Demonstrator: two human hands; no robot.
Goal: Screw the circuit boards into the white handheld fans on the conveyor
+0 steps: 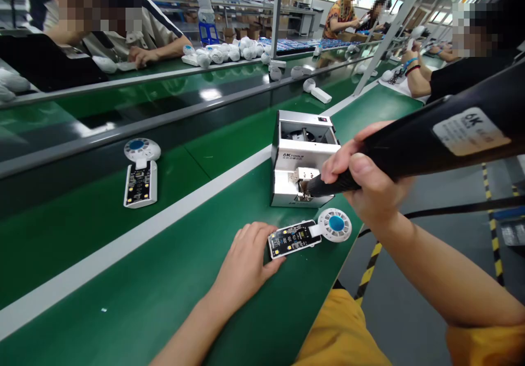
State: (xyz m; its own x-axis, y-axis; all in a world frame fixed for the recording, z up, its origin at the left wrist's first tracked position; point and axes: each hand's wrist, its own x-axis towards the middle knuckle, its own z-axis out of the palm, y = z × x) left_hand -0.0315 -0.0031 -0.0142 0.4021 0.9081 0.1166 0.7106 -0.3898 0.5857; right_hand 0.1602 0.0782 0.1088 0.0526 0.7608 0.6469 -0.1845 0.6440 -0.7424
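Observation:
My left hand point(246, 256) rests on the green bench with its fingers curled against the end of a small white device point(305, 233). That device has an exposed black circuit board and a round white head with a blue centre. My right hand point(365, 183) is wrapped round a black electric screwdriver point(435, 139), which slants down to the left. Its tip sits at the front opening of a silver screw feeder box point(301, 161) just behind the device.
A second device of the same kind point(140, 177) lies at the left on the conveyor belt point(82, 213). Other people sit along the far side and at the right, with several white parts point(229, 54) piled by them. The bench edge drops to the floor at the right.

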